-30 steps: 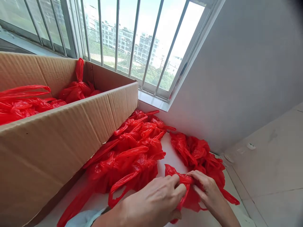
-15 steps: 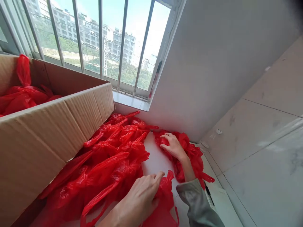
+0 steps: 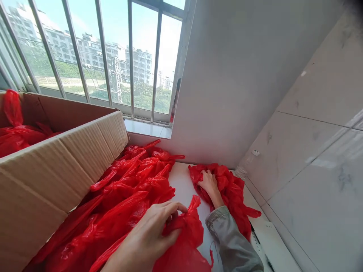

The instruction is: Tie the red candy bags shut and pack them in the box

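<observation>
My left hand (image 3: 153, 234) lies near the bottom of the view, its fingers curled over the neck of a red plastic bag (image 3: 184, 241) and holding it. My right hand (image 3: 209, 184), in a grey sleeve, reaches forward into a small heap of crumpled red bags (image 3: 232, 192) by the wall, with its fingers closed on one of them. A bigger pile of knotted red bags (image 3: 127, 189) lies on the white table (image 3: 181, 181) to the left, against the cardboard box.
A large open cardboard box (image 3: 70, 158) at left holds more red bags (image 3: 14, 128). Behind it is a barred window (image 3: 113, 56). A grey wall (image 3: 241, 75) closes the far side, and a tiled floor (image 3: 312, 170) lies to the right.
Both hands held one bag together a second ago. The right hand then let go and reached forward into the small heap. The left hand kept the bag and closed tighter on it.
</observation>
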### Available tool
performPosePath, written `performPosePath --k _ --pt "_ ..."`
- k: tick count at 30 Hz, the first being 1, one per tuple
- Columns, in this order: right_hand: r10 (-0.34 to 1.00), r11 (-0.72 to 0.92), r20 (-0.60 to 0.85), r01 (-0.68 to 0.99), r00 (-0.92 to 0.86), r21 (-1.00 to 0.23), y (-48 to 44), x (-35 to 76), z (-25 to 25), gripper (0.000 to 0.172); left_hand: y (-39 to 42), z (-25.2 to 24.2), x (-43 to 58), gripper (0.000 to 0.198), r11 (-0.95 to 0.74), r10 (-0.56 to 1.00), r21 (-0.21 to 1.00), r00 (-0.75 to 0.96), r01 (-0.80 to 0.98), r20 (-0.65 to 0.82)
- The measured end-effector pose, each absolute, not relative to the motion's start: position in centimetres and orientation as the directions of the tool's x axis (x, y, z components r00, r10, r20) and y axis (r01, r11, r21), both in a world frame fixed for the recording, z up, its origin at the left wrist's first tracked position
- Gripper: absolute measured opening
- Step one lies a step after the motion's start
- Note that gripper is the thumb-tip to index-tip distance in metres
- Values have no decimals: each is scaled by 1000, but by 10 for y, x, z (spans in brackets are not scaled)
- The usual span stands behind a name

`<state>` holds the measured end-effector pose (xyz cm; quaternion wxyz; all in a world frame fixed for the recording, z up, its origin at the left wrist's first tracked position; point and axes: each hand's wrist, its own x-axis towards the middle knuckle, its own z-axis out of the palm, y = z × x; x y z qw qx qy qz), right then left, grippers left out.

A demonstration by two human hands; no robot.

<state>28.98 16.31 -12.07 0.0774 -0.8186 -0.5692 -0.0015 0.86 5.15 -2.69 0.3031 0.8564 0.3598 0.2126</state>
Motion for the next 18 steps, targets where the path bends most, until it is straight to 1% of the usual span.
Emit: performPosePath --k 4,6,8,10,13,18 --pt "922 -348 118 924 368 -156 146 291 -124 36 59 2 9 32 -583 760 635 616 507 206" --pt "920 -341 139 923 366 -175 138 289 -127 37 66 22 16 30 -624 746 581 619 523 244" --pt "919 -326 164 925 359 -197 130 286 -131 37 78 41 29 27 -668 725 500 633 551 271" --pt "919 -304 189 927 347 -220 124 282 -136 37 97 57 45 23 -696 707 427 654 578 269" --pt "920 -262 226 932 319 -251 116 278 -142 37 133 72 73 13 -708 693 386 686 592 221" --pt "920 -217 265 938 289 -269 111 278 -147 40 186 68 110 32 -635 768 371 606 677 209"
